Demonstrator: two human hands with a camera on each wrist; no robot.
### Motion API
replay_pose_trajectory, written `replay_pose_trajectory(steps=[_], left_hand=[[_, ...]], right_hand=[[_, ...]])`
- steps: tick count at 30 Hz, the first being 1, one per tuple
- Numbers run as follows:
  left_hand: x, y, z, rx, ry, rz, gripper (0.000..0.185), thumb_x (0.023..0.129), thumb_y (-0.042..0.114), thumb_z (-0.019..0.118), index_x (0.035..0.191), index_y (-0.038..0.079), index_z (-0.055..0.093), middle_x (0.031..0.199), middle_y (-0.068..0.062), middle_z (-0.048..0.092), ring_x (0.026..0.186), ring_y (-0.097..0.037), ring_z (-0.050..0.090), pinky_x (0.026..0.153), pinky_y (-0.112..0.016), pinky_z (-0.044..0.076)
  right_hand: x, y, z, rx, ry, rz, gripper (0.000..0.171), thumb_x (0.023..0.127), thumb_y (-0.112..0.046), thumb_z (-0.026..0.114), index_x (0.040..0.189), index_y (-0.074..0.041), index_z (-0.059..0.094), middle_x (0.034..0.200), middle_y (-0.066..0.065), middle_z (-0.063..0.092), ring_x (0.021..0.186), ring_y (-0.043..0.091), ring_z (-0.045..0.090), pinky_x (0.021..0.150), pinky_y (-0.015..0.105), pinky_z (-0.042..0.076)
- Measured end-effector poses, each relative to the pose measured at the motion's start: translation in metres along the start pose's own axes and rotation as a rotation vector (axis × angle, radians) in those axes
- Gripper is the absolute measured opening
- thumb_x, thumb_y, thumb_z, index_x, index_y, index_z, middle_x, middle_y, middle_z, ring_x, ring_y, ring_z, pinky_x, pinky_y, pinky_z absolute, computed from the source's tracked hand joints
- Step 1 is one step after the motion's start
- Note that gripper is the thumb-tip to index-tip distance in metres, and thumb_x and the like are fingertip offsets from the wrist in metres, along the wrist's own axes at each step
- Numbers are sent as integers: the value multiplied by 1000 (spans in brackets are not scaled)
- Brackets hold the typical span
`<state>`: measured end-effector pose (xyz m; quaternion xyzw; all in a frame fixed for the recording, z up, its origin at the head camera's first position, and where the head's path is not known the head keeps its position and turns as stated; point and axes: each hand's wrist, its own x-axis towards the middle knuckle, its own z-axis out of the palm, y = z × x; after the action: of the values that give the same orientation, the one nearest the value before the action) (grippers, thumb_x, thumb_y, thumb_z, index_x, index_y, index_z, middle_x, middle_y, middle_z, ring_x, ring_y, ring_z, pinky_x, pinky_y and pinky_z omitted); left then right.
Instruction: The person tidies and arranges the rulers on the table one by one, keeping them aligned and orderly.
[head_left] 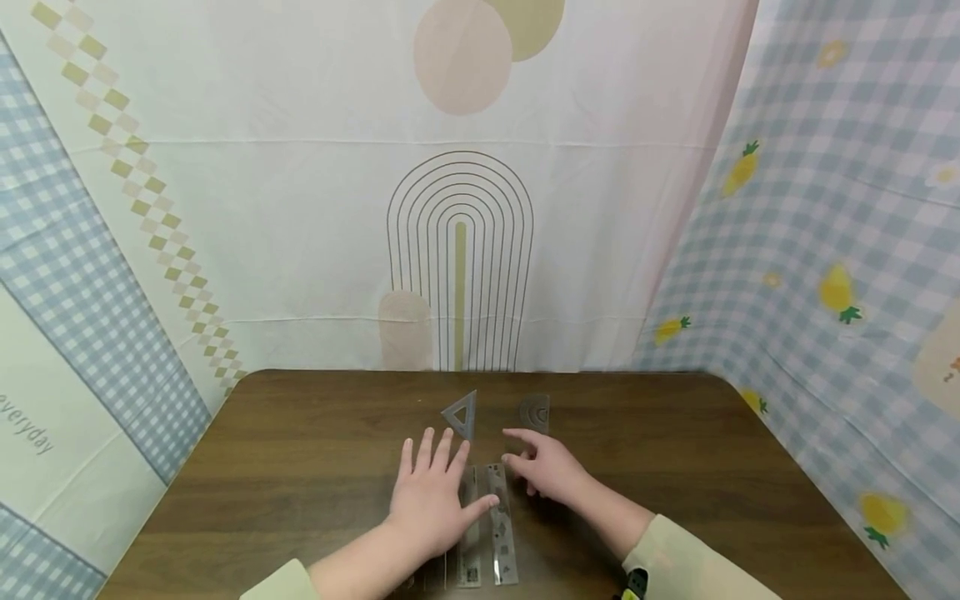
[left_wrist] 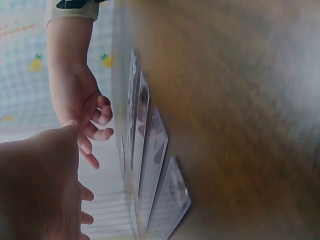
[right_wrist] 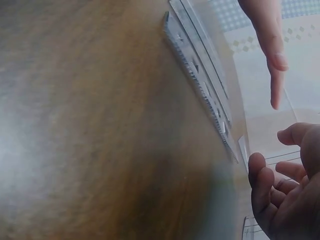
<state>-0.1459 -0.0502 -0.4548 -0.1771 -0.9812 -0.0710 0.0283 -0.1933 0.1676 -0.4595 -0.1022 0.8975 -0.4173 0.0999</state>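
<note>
Left hand (head_left: 431,492) lies flat, fingers straight and spread, palm down over the near end of the clear straight rulers (head_left: 495,521) on the brown desk (head_left: 300,467). Its thumb reaches right and touches the rightmost ruler. Nothing is gripped.

Right hand (head_left: 543,467) sits just right of the rulers, fingers loosely curled, index finger stretched left toward the ruler's far end. It holds nothing; whether the fingertip touches the ruler cannot be told. In the right wrist view the curled fingers (right_wrist: 262,185) hang beside the ruler edge (right_wrist: 200,90).

At least 2 straight rulers lie side by side, lengthwise toward the person, at the desk's near middle, partly under the left hand. The left wrist view shows several clear pieces (left_wrist: 150,165) fanned flat on the wood.

A clear triangle set square (head_left: 461,414) lies just beyond the left fingertips, apart from them. A clear protractor (head_left: 535,412) lies just beyond the right hand. Patterned cloth (head_left: 465,208) hangs behind the desk, checked pineapple cloth (head_left: 840,250) on the right.
</note>
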Motion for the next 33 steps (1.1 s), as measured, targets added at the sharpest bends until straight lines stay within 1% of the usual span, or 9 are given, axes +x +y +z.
replay_pose_trajectory(steps=[5, 10, 15, 18, 22, 26, 29, 33], left_hand=[[10, -9, 1, 12, 20, -30, 92, 87, 81, 37, 154, 18, 39, 160, -13, 28, 149, -40, 14, 116, -63, 4], [19, -17, 2, 24, 17, -58, 93, 87, 82, 37, 154, 17, 39, 160, -14, 29, 149, -41, 15, 116, -63, 6], [30, -25, 3, 32, 15, -90, 93, 88, 81, 37, 153, 16, 40, 159, -15, 31, 148, -41, 17, 116, -63, 8], [37, -29, 3, 32, 13, -111, 92, 88, 80, 38, 153, 15, 40, 158, -15, 32, 148, -41, 18, 116, -63, 8], [47, -34, 5, 43, 2, -140, 92, 88, 80, 38, 154, 16, 38, 159, -15, 32, 148, -40, 18, 116, -62, 8], [57, -38, 7, 48, -30, -168, 92, 89, 80, 37, 156, 16, 35, 159, -15, 30, 148, -41, 17, 116, -62, 8], [64, -41, 9, 50, -62, -191, 92, 89, 80, 36, 156, 16, 34, 159, -16, 30, 148, -41, 18, 116, -62, 7], [71, -45, 10, 52, -90, -221, 93, 89, 80, 36, 156, 15, 35, 158, -16, 32, 147, -43, 21, 116, -62, 8]], right_hand=[[6, -4, 1, -16, 16, -18, 52, 98, -27, 64, 146, -13, 50, 72, 9, 63, 52, 24, 60, 46, 35, 47], [12, -5, 3, -7, 24, -28, 52, 97, -27, 65, 145, -13, 51, 80, 8, 64, 58, 25, 61, 50, 35, 49], [20, -6, 5, -9, 39, -25, 51, 97, -28, 65, 144, -13, 52, 87, 4, 64, 64, 23, 61, 52, 35, 50], [24, -7, 6, -24, 56, -25, 50, 97, -28, 65, 143, -13, 53, 89, 1, 62, 63, 20, 59, 53, 34, 49], [32, -9, 8, -45, 79, -27, 49, 97, -27, 65, 142, -12, 54, 92, 0, 61, 62, 17, 55, 55, 33, 47], [43, -11, 12, -89, 110, -55, 46, 97, -26, 65, 140, -11, 57, 96, -1, 61, 76, 15, 56, 63, 34, 48], [51, -13, 14, -112, 127, -80, 45, 97, -24, 66, 138, -10, 58, 99, 0, 62, 88, 16, 58, 72, 37, 49], [61, -13, 16, -112, 129, -80, 45, 96, -23, 66, 138, -8, 58, 102, 3, 63, 94, 20, 59, 78, 42, 50]])
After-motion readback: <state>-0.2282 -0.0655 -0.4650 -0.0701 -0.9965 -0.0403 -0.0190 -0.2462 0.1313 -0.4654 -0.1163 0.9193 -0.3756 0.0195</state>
